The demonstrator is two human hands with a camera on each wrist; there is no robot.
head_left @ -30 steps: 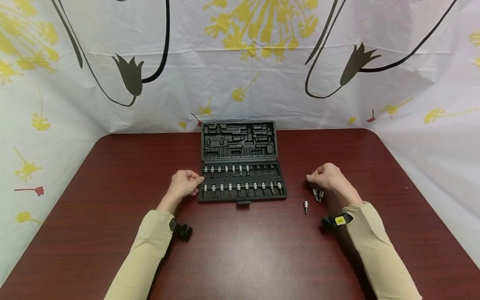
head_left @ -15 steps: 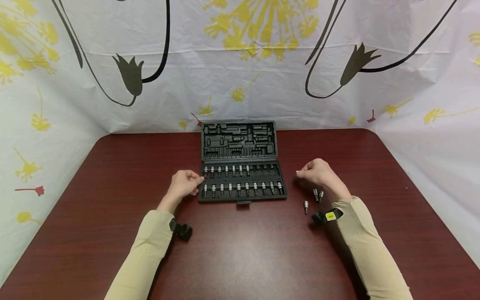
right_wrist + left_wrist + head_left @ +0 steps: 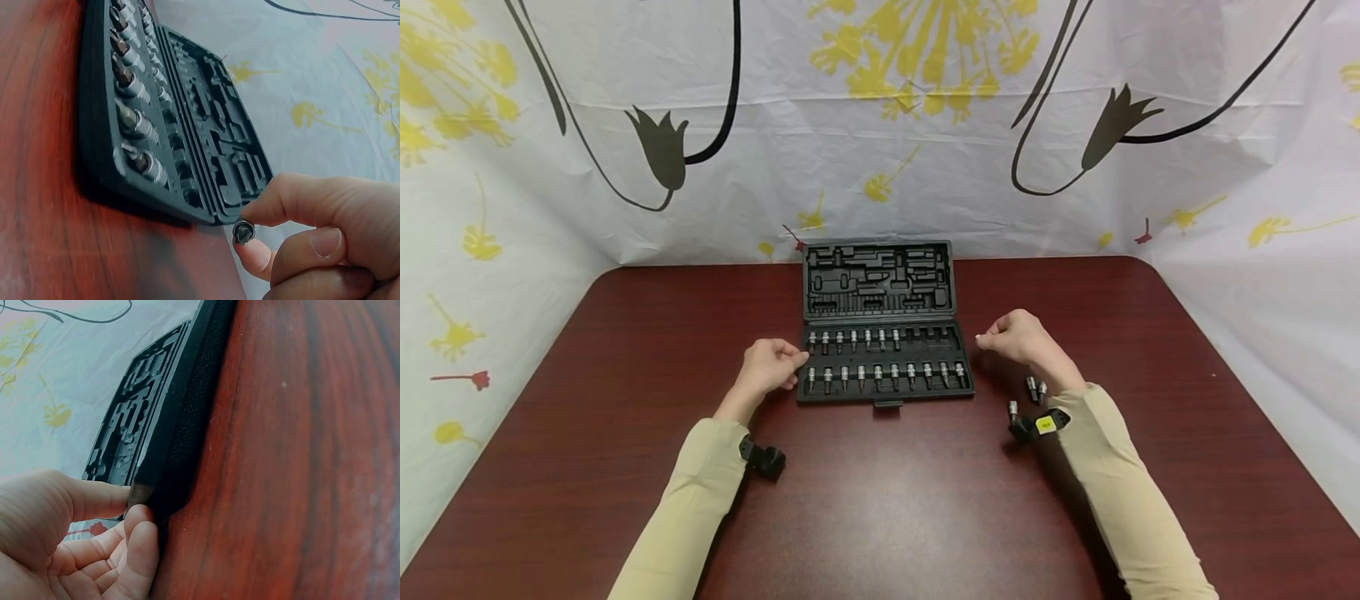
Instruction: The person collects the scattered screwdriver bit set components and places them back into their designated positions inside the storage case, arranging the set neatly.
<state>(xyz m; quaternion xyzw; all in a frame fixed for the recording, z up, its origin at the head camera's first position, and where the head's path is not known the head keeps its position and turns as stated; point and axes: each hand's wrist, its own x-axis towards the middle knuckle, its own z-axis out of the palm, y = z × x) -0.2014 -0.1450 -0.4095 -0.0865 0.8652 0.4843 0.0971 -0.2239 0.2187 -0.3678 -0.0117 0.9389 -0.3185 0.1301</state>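
A black socket case [image 3: 917, 356] lies unfolded on the table, two rows of silver bit sockets in its near half. The left hand [image 3: 767, 365] pinches the case's left edge; the left wrist view shows thumb and forefinger on its corner [image 3: 165, 472]. Just right of the case is the right hand [image 3: 1018, 337], raised over the table. Between its thumb and forefinger is a bit socket [image 3: 244, 231], its tip facing the camera in the right wrist view. Vacant slots [image 3: 928, 335] show at the right of the far row.
Two loose bit sockets [image 3: 1032, 388] lie side by side close to the right wrist. Another bit socket [image 3: 1012, 410] is partly covered by the right wrist camera [image 3: 1026, 429]. A patterned white cloth [image 3: 880, 167] hangs behind the dark red table [image 3: 887, 500].
The right hand has moved left and slightly away from the body, toward the case, with the bit socket. Its wrist camera now overlaps one loose bit socket. The left hand stays put.
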